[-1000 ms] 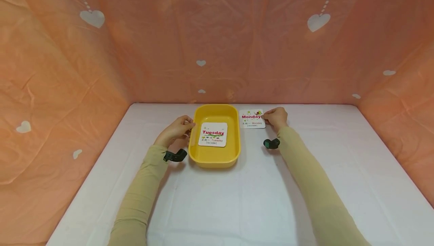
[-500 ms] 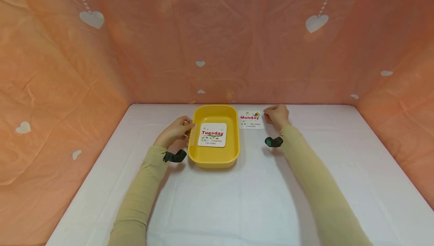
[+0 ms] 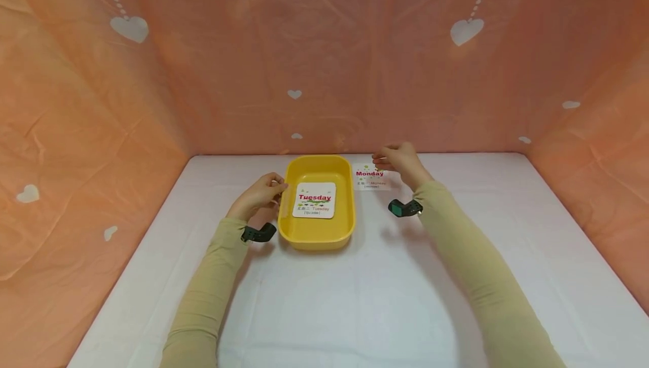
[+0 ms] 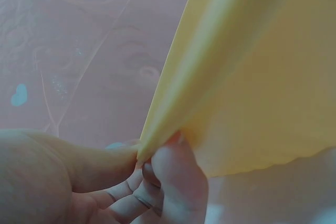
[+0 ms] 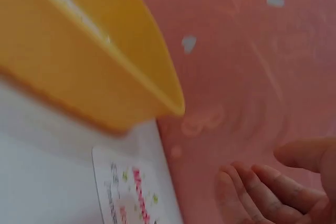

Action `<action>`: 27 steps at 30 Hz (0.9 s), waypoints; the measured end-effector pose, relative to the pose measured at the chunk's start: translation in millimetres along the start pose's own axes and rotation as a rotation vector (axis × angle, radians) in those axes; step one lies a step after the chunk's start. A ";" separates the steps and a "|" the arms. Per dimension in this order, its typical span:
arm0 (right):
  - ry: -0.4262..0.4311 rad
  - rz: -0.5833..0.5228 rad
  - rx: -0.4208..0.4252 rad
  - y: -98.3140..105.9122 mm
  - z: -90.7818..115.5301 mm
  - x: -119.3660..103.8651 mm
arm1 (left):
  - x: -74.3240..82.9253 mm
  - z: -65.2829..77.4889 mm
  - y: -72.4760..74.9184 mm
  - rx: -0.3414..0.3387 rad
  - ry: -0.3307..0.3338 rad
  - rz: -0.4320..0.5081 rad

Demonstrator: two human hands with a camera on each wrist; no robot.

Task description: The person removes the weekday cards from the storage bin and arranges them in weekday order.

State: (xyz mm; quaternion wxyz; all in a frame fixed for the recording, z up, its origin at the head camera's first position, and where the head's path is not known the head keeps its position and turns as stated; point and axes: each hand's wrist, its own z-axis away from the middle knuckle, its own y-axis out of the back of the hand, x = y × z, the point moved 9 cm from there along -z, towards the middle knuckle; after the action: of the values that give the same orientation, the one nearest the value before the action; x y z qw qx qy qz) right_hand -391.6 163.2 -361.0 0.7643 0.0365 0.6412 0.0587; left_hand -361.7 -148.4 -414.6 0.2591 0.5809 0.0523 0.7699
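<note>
A yellow plastic tray (image 3: 347,227) stands on the table, with the Tuesday card (image 3: 314,201) lying face up inside it. My left hand (image 3: 261,194) pinches the tray's left rim between thumb and fingers, as the left wrist view shows on the yellow edge (image 4: 173,103). Right of the tray, the Monday card (image 3: 369,179) lies flat on the cloth. Raised above that card's upper right part is my right hand (image 3: 399,163), holding nothing. In the right wrist view its fingers (image 5: 268,190) are loosely extended, apart from the Monday card (image 5: 128,195).
White cloth (image 3: 304,306) covers the table. An orange-pink curtain (image 3: 334,63) with white hearts rises behind the table's back edge and along both sides. The tray and the Monday card are close to that back edge.
My right hand has let go of the Monday card, drawn back, then lifted and moved left above it. The left hand stays on the tray's rim. The head view has shifted slightly.
</note>
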 end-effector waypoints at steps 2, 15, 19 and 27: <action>0.010 -0.005 -0.021 -8.0 1.9 -4.4 | -0.2 0.5 0.5 0.001 0.001 0.000; 0.016 -0.041 -0.168 -51.7 12.7 -18.0 | 3.2 4.0 -1.5 -0.013 -0.023 0.017; 0.009 -0.071 -0.216 -62.4 15.4 -19.5 | 3.3 4.0 -2.6 -0.008 -0.012 0.014; -0.029 -0.089 -0.270 -82.0 22.1 -21.0 | 3.2 2.0 -3.9 0.000 0.010 0.018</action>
State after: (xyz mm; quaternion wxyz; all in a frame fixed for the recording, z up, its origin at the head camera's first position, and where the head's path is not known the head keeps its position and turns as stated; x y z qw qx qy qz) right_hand -370.0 79.6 -347.4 0.7733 -0.0941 0.6173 0.1098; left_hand -359.1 -144.0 -412.7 0.2517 0.5777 0.0484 0.7750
